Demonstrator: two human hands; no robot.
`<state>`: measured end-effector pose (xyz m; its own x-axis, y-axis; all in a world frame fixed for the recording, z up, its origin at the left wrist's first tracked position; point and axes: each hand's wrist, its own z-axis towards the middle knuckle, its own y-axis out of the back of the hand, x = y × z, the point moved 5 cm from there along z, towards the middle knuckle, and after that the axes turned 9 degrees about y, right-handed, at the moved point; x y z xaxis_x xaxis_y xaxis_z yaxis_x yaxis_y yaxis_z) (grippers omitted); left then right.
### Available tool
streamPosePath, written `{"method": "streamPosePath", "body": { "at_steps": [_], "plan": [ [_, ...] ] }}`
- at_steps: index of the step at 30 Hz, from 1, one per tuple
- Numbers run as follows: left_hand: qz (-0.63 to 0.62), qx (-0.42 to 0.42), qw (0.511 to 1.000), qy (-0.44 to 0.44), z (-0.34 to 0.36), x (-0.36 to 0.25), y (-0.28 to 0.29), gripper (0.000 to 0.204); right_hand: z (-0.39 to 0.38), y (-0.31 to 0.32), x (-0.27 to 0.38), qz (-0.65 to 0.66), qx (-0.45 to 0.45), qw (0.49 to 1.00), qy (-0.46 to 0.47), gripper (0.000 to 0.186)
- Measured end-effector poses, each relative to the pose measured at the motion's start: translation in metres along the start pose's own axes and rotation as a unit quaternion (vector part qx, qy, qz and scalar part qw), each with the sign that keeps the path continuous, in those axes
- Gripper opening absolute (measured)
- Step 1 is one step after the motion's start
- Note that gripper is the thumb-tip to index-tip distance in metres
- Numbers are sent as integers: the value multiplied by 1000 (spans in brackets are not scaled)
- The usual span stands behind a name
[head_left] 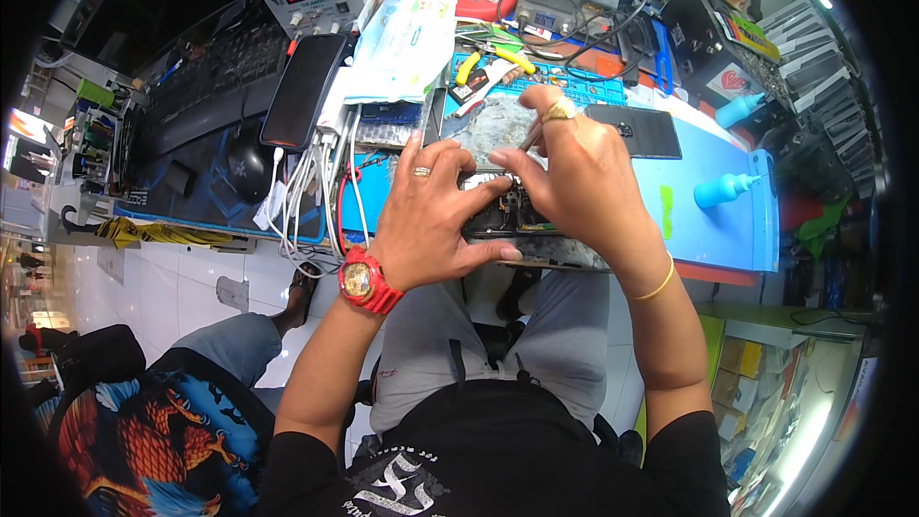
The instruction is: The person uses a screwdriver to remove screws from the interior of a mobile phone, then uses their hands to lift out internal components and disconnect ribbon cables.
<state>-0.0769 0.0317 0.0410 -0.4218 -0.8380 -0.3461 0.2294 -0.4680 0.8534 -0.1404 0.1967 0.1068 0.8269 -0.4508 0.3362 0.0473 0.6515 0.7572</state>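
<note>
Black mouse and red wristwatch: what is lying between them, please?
In the head view, mainly white cables lie between the mouse and the wristwatch.

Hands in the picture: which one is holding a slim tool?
The right hand, yellow bracelet at its wrist, pinches the slim tool; the left hand, red watch at its wrist, touches the opened device.

black mouse (250, 165) | black keyboard (212, 84) | 2 blue bottles (725, 190) | power supply (306, 11)
</note>
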Motion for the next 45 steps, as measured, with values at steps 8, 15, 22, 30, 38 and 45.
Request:
{"method": "streamPosePath", "body": {
  "at_steps": [8, 15, 22, 30, 38, 45],
  "plan": [
    [2, 8, 1000, 3, -1, 1, -1, 78, 1, -2, 0, 37, 2, 999, 0, 38],
    [0, -6, 1000, -6, -1, 1, -2, 78, -3, -1, -3, 124, -18, 991, -45, 26],
    [-34, -20, 999, -5, -2, 3, 3, 68, -1, 4, -5, 127, -39, 989, -60, 35],
    [-15, -101, 988, 119, 21, 19, 17, 23, 3, -8, -20, 183, -144, 966, -114, 38],
    [6, -94, 991, 91, 40, 18, 10, 15, 3, -13, -23, 199, -160, 957, -138, 40],
    [17, -98, 995, 25, 48, 16, 1, 10, -4, -9, -27, 193, -172, 957, -133, 40]
  ]
}}
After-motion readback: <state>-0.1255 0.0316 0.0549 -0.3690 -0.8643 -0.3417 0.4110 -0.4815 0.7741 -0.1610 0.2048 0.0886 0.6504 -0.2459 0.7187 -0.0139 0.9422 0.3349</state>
